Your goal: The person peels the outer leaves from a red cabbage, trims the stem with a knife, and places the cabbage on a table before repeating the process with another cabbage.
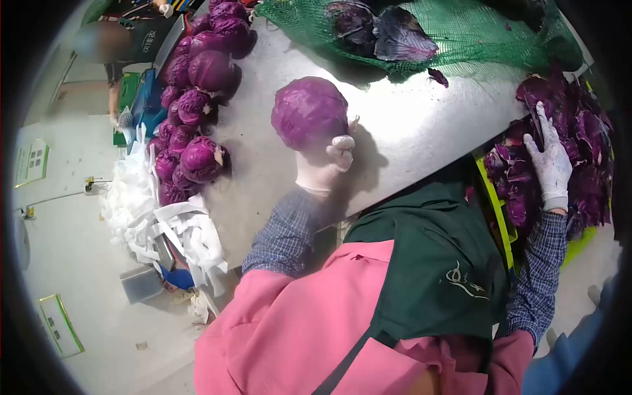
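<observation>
A purple cabbage [309,113] sits in my left hand [324,164], held over the metal table with the gloved fingers curled round its lower side. Off to the right, my right hand [552,161], also gloved, is spread with its fingers apart over a heap of loose purple cabbage leaves [589,141]. These leaves fill a yellow-green crate [498,214] beside the table.
Along the left of the metal table [263,72] runs a pile of whole purple cabbages [212,70]. White strips [197,234] hang at its near left corner. A green net [471,46] with dark cabbage leaves [405,34] lies at the back. Another person [141,43] stands far left.
</observation>
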{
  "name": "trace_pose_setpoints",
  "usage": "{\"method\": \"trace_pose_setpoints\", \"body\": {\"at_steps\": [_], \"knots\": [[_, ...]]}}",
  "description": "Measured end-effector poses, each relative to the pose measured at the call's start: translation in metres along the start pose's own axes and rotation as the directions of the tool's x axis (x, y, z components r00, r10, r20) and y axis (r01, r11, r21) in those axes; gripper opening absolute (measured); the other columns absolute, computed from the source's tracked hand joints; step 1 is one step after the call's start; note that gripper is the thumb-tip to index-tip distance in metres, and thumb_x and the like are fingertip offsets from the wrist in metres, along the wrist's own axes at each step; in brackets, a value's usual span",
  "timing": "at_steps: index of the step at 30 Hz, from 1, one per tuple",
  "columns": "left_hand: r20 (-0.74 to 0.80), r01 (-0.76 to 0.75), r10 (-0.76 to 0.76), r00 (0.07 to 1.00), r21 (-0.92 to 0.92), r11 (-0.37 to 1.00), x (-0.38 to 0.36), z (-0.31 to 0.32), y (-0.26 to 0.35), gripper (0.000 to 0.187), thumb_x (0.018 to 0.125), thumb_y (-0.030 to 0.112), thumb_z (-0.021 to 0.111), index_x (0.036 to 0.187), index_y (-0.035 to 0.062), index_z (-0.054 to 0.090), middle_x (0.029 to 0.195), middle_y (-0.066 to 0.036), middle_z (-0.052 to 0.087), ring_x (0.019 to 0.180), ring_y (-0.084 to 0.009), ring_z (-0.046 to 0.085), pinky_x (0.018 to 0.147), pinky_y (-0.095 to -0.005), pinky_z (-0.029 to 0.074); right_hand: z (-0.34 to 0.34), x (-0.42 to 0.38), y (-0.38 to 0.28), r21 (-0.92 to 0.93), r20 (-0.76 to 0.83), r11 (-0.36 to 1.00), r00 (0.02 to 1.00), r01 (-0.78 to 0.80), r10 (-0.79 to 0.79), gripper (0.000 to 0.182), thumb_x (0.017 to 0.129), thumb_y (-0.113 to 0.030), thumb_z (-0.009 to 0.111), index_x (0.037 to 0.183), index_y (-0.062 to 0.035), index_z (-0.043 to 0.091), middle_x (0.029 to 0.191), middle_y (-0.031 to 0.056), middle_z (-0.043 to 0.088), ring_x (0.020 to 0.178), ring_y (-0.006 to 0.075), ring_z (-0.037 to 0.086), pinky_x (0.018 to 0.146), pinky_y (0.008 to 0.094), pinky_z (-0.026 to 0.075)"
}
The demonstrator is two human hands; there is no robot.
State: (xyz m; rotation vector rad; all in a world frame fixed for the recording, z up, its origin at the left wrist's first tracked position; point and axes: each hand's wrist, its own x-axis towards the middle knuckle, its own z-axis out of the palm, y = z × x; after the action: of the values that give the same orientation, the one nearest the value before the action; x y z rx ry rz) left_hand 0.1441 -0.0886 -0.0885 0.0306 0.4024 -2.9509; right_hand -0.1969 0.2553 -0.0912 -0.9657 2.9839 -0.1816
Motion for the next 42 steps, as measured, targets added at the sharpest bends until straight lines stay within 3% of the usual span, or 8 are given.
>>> {"method": "trace_pose_setpoints", "body": {"at_steps": [4,9,16,18,25,28,33,42], "knots": [[0.005,0.088,-0.095,0.995,0.331,0.940,0.014,-0.010,-0.011,0.071,0.094,0.054,0.052,0.143,0.0037,0.038,0.127,-0.027,0.053,0.080,-0.0291,0.059,0.071,-0.0337,0.057,-0.064,-0.034,-0.097,0.398,-0.212,0.897,0.970,0.194,-0.116,0.074,0.087,-0.037,0.075,0.151,-0.0198,0.043,0.135,0.0173,0.061,0.119,0.0306,0.065,0.095,0.0391,0.054],[-0.042,-0.029,0.064,0.997,0.569,0.822,0.038,-0.013,-0.055,0.076,0.092,0.066,0.048,0.144,0.0107,0.044,0.138,-0.018,0.052,0.114,-0.0298,0.055,0.097,-0.0436,0.049,-0.085,-0.071,-0.186,0.842,-0.108,0.491,0.963,0.221,-0.248,0.062,0.078,-0.028,0.085,0.130,-0.0023,0.062,0.110,0.0139,0.071,0.087,0.0123,0.067,0.077,0.0279,0.054],[0.045,-0.058,0.041,0.998,0.903,0.426,0.041,0.000,-0.062,0.082,0.092,0.070,0.046,0.157,0.0218,0.030,0.157,-0.012,0.038,0.144,-0.0339,0.038,0.120,-0.0566,0.029,-0.072,-0.079,-0.183,0.827,-0.174,0.496,0.959,0.265,-0.223,0.050,0.081,-0.021,0.079,0.123,-0.0013,0.062,0.103,0.0141,0.070,0.071,0.0196,0.066,0.066,0.0306,0.053],[0.056,0.001,-0.043,0.997,0.590,0.808,0.045,-0.002,-0.071,0.086,0.089,0.072,0.050,0.157,0.0228,0.031,0.157,-0.012,0.038,0.145,-0.0332,0.035,0.121,-0.0567,0.027,-0.063,-0.081,-0.182,0.813,-0.255,0.484,0.945,0.325,-0.205,0.047,0.082,-0.017,0.077,0.124,-0.0011,0.062,0.101,0.0132,0.070,0.064,0.0196,0.064,0.062,0.0316,0.053],[-0.101,-0.046,0.187,0.977,0.760,0.648,0.050,0.010,-0.105,0.085,0.083,0.066,0.059,0.150,0.0179,0.039,0.146,-0.013,0.047,0.134,-0.0332,0.046,0.113,-0.0542,0.038,-0.047,-0.083,-0.171,0.719,-0.397,0.586,0.913,0.374,-0.096,0.017,0.088,-0.002,0.062,0.105,-0.0026,0.063,0.087,0.0111,0.070,0.068,0.0179,0.068,0.061,0.0298,0.055],[-0.140,-0.026,0.242,0.960,0.817,0.577,0.051,0.015,-0.109,0.084,0.081,0.064,0.063,0.147,0.0157,0.042,0.141,-0.013,0.051,0.129,-0.0332,0.051,0.109,-0.0532,0.043,-0.077,-0.074,-0.144,0.990,-0.058,-0.113,0.982,0.079,0.182,0.017,0.093,-0.006,0.063,0.109,-0.0018,0.067,0.085,0.0038,0.071,0.069,0.0144,0.067,0.064,0.0282,0.055],[-0.151,0.083,0.239,0.959,0.958,0.274,0.056,0.021,-0.116,0.084,0.081,0.061,0.065,0.145,0.0113,0.045,0.135,-0.015,0.055,0.124,-0.0315,0.056,0.105,-0.0487,0.049,-0.087,-0.077,-0.145,0.659,-0.365,0.573,0.873,0.488,-0.324,0.052,0.079,-0.024,0.084,0.124,-0.0064,0.064,0.117,0.0104,0.066,0.097,0.0220,0.071,0.076,0.0303,0.057],[-0.108,0.052,0.031,0.994,0.690,0.722,0.058,0.006,-0.104,0.078,0.086,0.057,0.060,0.143,0.0062,0.047,0.128,-0.013,0.060,0.115,-0.0275,0.061,0.099,-0.0442,0.052,-0.068,-0.069,-0.131,0.724,-0.519,0.513,0.854,0.462,-0.037,0.025,0.087,-0.001,0.066,0.112,-0.0058,0.067,0.090,0.0052,0.069,0.068,0.0104,0.064,0.060,0.0248,0.051]]}}
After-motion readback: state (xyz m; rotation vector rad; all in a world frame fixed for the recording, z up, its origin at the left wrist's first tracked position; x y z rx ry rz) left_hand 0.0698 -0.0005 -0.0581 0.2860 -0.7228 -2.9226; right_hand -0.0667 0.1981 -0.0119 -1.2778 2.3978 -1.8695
